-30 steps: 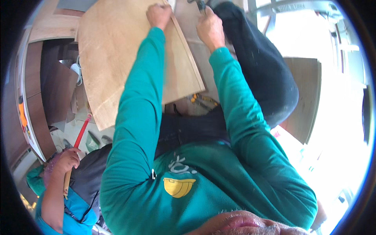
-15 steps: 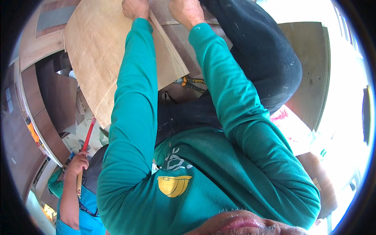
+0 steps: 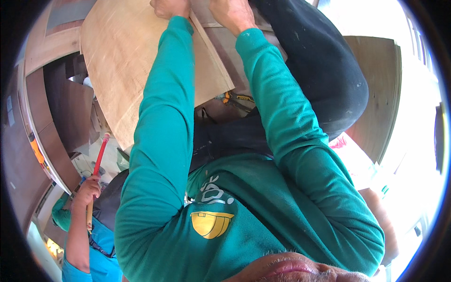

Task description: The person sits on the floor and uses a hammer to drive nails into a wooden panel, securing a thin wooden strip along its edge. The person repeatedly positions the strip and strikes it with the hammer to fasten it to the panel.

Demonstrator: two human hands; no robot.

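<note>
The pale, flat plywood panel (image 3: 112, 61) lay beneath the left bare hand (image 3: 172, 7), probably steadied near its long edge; the right bare hand (image 3: 233, 16) was beyond. Whether either gripped anything couldn't be told.

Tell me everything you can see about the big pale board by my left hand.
The pale board looks like plywood: broad, tan, faintly grained, with a narrow strip along its right edge. Its far end is out of view; its tilt is unclear. Your left hand sits by that edge, apparently touching the board; your left sleeve hides part.
</note>
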